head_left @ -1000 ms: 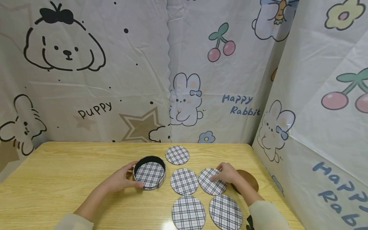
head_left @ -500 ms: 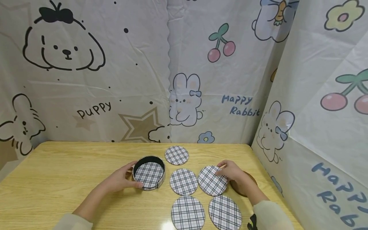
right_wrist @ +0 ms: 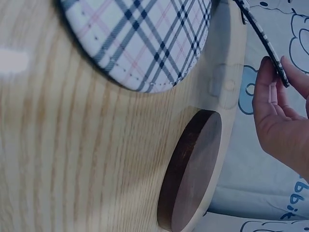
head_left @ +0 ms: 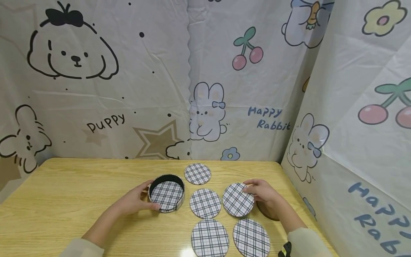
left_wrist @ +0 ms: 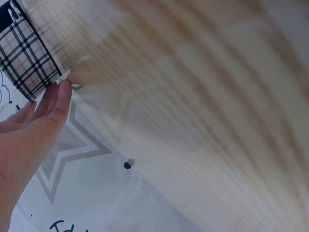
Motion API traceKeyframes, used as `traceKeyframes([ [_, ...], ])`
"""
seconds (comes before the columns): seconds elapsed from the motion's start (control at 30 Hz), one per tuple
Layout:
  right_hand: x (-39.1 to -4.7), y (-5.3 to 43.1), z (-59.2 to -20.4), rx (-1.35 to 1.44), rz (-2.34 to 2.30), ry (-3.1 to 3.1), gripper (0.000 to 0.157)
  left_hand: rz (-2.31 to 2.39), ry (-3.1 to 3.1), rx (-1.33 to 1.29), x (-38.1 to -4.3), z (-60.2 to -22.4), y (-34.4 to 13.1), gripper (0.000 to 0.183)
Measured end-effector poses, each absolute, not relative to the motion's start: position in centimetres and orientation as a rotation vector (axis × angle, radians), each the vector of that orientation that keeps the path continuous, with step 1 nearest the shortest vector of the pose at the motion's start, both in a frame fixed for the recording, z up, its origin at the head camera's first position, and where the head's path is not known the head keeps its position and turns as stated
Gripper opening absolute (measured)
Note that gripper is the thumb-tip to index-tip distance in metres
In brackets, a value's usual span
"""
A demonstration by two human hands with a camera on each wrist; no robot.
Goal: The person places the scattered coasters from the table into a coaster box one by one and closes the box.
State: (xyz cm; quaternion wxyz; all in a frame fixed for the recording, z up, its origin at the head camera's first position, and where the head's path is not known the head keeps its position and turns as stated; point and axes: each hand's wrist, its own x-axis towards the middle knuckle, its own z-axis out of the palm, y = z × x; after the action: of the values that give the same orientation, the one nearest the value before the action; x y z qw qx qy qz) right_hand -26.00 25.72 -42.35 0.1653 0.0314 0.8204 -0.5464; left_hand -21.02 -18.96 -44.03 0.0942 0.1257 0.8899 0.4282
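The right hand (head_left: 264, 193) pinches a plaid disc (head_left: 237, 200) by its far right edge above the bench (head_left: 96, 182), well right of the round box (head_left: 167, 195) that the left hand (head_left: 136, 199) grips.

Head view — high, facing forward-down; wrist views — close, tilted; all share table (head_left: 80, 185), backdrop (head_left: 154, 89).

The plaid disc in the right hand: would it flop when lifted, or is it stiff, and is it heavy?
The plaid disc is probably stiff: edge-on in the right wrist view it looks straight, though the right hand pinches it only near its rim. It seems thin, so likely light for its size.
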Motion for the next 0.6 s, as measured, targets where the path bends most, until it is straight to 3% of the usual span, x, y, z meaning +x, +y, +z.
traceKeyframes([
  [0.6, -25.7, 23.2, -41.0, -0.011, -1.699, 2.210, 0.050, 1.259, 2.653, 0.381, -21.1, -44.2, -19.0, 0.098],
])
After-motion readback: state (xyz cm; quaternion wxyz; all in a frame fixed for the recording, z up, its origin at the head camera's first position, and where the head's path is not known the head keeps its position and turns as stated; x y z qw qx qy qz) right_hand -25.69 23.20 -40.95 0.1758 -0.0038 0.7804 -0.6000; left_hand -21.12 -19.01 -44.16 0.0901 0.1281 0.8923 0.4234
